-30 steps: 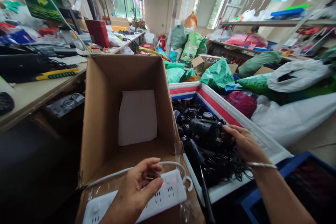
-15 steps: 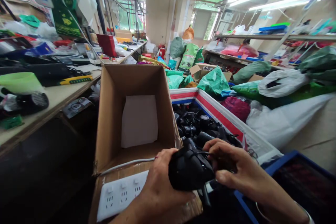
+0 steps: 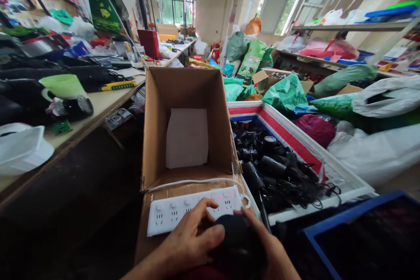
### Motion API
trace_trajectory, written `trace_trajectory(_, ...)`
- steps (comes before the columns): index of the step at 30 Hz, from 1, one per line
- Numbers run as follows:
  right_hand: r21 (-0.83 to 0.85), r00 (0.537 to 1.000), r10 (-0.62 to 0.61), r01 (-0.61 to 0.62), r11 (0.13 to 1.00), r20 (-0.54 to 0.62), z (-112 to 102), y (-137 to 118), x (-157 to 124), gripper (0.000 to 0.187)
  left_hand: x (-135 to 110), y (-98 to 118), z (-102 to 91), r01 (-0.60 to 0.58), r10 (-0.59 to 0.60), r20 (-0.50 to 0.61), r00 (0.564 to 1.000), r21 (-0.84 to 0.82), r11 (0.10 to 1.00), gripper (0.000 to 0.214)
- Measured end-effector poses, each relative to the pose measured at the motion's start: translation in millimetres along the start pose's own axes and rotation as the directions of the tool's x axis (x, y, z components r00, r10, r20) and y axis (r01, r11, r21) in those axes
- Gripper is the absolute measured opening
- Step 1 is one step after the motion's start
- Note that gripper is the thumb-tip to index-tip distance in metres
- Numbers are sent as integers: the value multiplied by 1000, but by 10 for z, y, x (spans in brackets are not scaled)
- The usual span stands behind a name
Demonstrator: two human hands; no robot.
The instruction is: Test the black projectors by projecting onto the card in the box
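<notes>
Both my left hand (image 3: 193,238) and my right hand (image 3: 264,245) grip a black hair dryer (image 3: 238,245) low in view, with only its rounded end showing. My left fingertips sit just above a white power strip (image 3: 193,211), which lies on the flap of an open cardboard box (image 3: 185,113). A white sheet (image 3: 187,138) stands inside the box. To the right, a pile of black hair dryers with tangled cords (image 3: 272,162) fills a bin with a red, white and blue striped rim (image 3: 282,138).
Left of the box, a long table (image 3: 105,105) holds black bags, a green cup and a yellow-handled tool. A blue-framed crate (image 3: 357,214) sits at lower right. Green and white sacks lie beyond the bin, with loaded shelves along the right wall.
The hair dryer, gripped in both hands, has moved down and closer to me, now over the power strip. The strip and box show more fully as my view has shifted.
</notes>
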State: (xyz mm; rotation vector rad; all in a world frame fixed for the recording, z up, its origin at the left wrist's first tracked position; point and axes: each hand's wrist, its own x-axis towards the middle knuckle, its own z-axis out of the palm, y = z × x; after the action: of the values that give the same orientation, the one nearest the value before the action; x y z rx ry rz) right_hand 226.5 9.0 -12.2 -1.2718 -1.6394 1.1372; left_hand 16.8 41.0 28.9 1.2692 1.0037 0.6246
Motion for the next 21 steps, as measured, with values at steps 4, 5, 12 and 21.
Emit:
trace_trajectory(4,2,965,-69,71,998,253,9,126,-97,74,-80,88,-76,75,-120,118,986,334,940,39)
trace_trajectory(5,-6,955,-57,62,998,290,8,130,-109,75,-85,96,-78,88,-148,146,978,352,932,38)
trace_trajectory(12,24,966,12,-19,1000,257,-84,16,-229,75,-25,-144,-139,148,-192,284,939,170,974,46)
trace_trajectory(21,-37,942,51,-41,998,332,-164,-151,-117,79,-22,-649,-79,332,-186,312,932,-526,783,38)
